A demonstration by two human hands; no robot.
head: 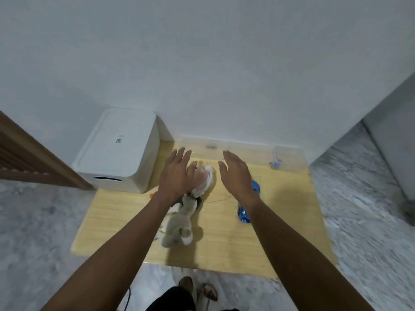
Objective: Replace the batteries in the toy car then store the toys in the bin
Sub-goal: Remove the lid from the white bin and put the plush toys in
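Plush toys (179, 227) lie mid-table under the left hand (177, 173), fingers straight, holding nothing. Right hand (238, 176) hovers equally flat above the blue toy car (243, 215); grasp its body sideways, underside reachable for batteries.

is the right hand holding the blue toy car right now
No, the right hand is open above the table, while the blue toy car lies beneath its wrist.
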